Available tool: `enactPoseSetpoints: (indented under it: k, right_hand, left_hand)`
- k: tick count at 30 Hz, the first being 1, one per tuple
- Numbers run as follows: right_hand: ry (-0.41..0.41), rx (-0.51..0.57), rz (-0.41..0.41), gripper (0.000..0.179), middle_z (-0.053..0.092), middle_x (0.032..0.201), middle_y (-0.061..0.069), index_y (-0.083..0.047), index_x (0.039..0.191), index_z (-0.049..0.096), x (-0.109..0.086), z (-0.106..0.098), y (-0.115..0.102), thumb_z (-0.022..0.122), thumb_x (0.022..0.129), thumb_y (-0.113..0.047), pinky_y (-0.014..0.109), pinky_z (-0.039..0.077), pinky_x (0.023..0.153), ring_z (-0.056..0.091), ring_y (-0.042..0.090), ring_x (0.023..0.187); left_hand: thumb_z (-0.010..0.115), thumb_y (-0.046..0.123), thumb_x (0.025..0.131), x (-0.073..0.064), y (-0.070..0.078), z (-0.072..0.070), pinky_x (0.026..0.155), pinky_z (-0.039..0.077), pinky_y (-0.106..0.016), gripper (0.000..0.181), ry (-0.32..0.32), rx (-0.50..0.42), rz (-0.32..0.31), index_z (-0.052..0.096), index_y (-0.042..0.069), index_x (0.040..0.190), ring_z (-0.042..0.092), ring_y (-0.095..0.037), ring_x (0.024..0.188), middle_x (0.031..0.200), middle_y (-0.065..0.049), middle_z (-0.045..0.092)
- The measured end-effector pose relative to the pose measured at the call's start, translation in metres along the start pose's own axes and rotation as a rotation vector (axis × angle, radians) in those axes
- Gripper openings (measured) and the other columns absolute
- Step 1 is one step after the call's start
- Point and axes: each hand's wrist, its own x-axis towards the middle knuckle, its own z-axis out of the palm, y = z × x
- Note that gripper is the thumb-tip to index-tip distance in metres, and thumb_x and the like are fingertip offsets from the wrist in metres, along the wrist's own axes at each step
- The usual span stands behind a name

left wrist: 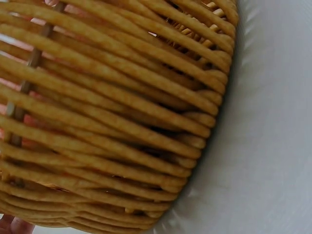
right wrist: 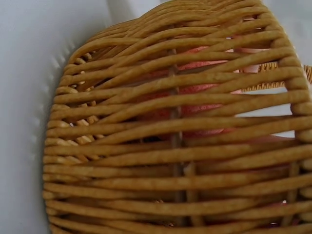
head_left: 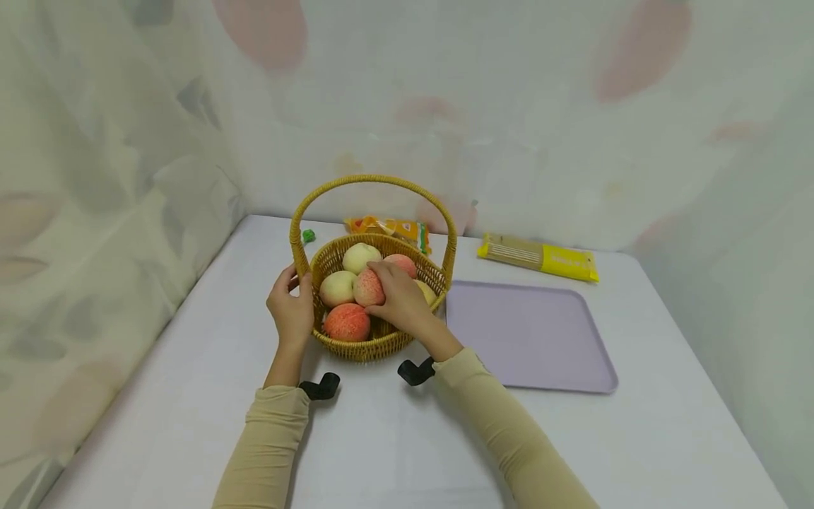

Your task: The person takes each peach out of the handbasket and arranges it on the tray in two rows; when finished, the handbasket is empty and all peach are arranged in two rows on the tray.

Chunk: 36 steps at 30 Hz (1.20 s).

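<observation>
A woven wicker basket (head_left: 362,351) with a tall arched handle (head_left: 373,179) stands on the table, its weave filling both wrist views. My left hand (head_left: 292,311) grips the basket's left rim at the foot of the handle; a bit of a finger (left wrist: 20,227) shows in the left wrist view. Inside the basket, my right hand (head_left: 408,302) holds a pink speckled peach (head_left: 367,288) between thumb and fingers. Around it lie a red peach (head_left: 347,323), two pale peaches (head_left: 338,288), a pink one (head_left: 402,264) and a yellowish fruit (head_left: 426,291) partly covered by the hand.
To the basket's right lies a flat lilac tray (head_left: 521,332). Behind the tray is a yellow pack of noodles (head_left: 537,257). An orange snack packet (head_left: 394,228) and a small green object (head_left: 308,236) lie behind the basket. Patterned curtains (head_left: 509,141) border the white table (head_left: 381,438).
</observation>
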Motion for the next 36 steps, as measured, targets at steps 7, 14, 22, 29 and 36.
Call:
enactPoseSetpoints:
  k: [7,14,22,29,36]
  right_hand:
    - [0.040,0.099,0.033,0.075,0.049,0.132,0.006,-0.008,0.136,0.041,0.004,0.000,0.000,0.077,0.074,-0.031,0.034,0.039,0.097,0.043,0.020,0.122]
    - [0.129,0.253,0.022,0.075,0.048,0.130,0.007,-0.007,0.134,0.043,-0.005,-0.011,0.003,0.079,0.071,-0.027,0.034,0.040,0.097,0.045,0.019,0.118]
    - [0.223,0.327,-0.028,0.075,0.051,0.128,0.005,-0.009,0.131,0.046,-0.034,-0.041,0.010,0.083,0.067,-0.023,0.036,0.043,0.094,0.048,0.018,0.117]
    - [0.289,0.405,-0.080,0.075,0.051,0.128,0.009,-0.004,0.130,0.046,-0.069,-0.067,0.027,0.083,0.066,-0.012,0.036,0.046,0.090,0.050,0.021,0.114]
    - [0.360,0.410,0.053,0.077,0.052,0.127,0.012,-0.004,0.130,0.048,-0.095,-0.082,0.054,0.084,0.063,-0.009,0.041,0.047,0.088,0.053,0.024,0.109]
  left_hand:
    - [0.058,0.013,0.090,0.003,-0.002,0.001,0.083,0.046,-0.045,0.025,0.000,0.001,0.007,0.064,0.004,0.113,0.060,-0.027,0.098,0.106,-0.013,0.065]
    - [0.058,0.012,0.090,0.003,-0.004,0.004,0.083,0.045,-0.047,0.025,0.007,0.008,0.022,0.064,0.003,0.112,0.060,-0.028,0.096,0.106,-0.013,0.065]
    - [0.058,0.013,0.090,0.005,-0.004,0.002,0.082,0.046,-0.044,0.025,0.013,0.015,0.001,0.065,0.005,0.112,0.061,-0.026,0.096,0.107,-0.011,0.065]
    - [0.058,0.015,0.090,0.006,-0.002,-0.007,0.078,0.047,-0.037,0.025,0.027,0.049,-0.013,0.065,0.007,0.112,0.061,-0.023,0.095,0.108,-0.009,0.065]
    - [0.057,0.017,0.091,0.006,-0.001,-0.014,0.077,0.047,-0.037,0.025,0.032,0.064,-0.022,0.065,0.007,0.112,0.061,-0.020,0.095,0.110,-0.007,0.064]
